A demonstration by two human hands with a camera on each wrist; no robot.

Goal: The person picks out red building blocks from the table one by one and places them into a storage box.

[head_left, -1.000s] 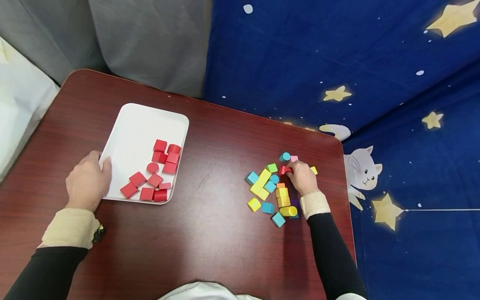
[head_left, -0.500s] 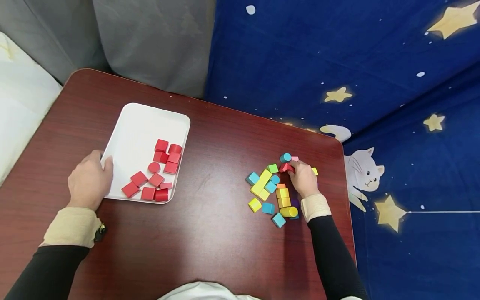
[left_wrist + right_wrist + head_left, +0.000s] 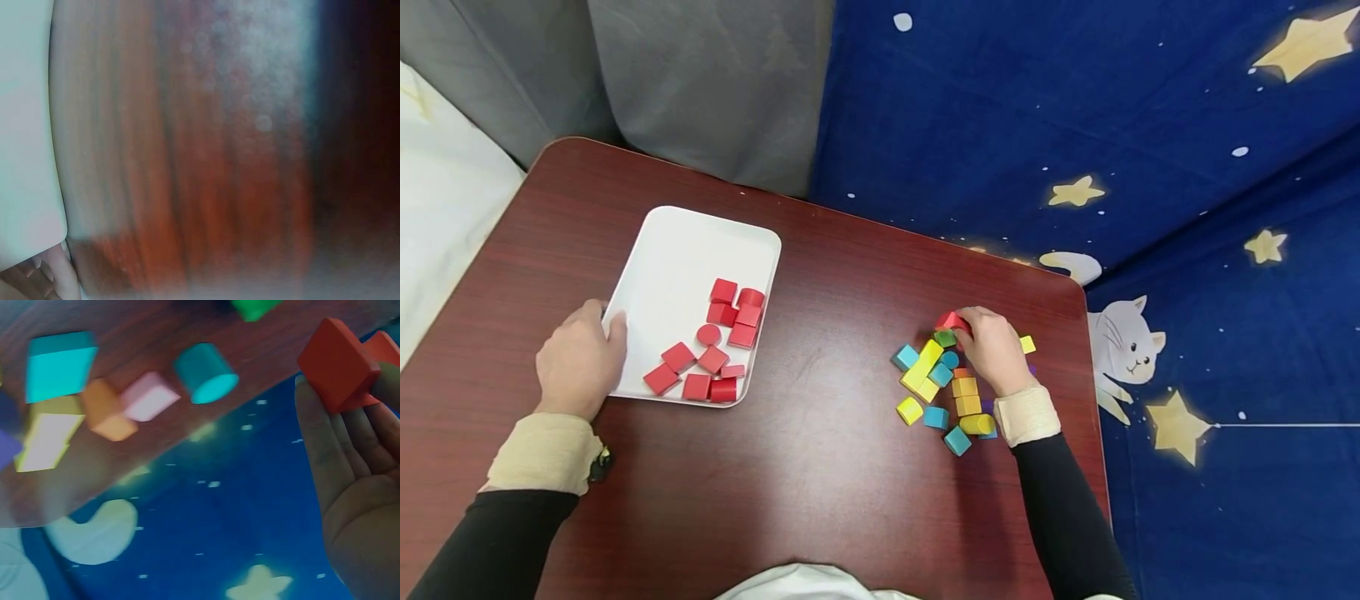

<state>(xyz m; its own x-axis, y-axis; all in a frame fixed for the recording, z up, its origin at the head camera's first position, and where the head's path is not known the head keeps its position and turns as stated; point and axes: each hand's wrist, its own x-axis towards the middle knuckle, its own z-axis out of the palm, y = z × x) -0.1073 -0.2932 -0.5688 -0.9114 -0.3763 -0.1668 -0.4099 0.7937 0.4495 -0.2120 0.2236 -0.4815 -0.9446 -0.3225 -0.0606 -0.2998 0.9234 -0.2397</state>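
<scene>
My left hand (image 3: 580, 358) grips the left rim of a white tray (image 3: 670, 250), thumb over the edge. In the left wrist view, fingers (image 3: 62, 272) show at the tray's corner. Several red blocks (image 3: 712, 360), square and round, lie in the tray's right and lower part. My right hand (image 3: 996, 350) pinches a red block (image 3: 951, 321) above the pile on the right. In the right wrist view this red block (image 3: 340, 365) sits between thumb and fingers, with a second red part behind it; whether it is one piece cannot be told.
Yellow blocks (image 3: 922, 367), blue blocks (image 3: 936, 417), a green block (image 3: 945, 338) and others lie loosely on the brown table (image 3: 820, 467). The right wrist view shows a pink block (image 3: 149, 397) and a teal cylinder (image 3: 206, 374) near the table's far edge.
My right hand has lifted the red block from the pile and moved slightly left with it. The left hand and the tray stay where they were.
</scene>
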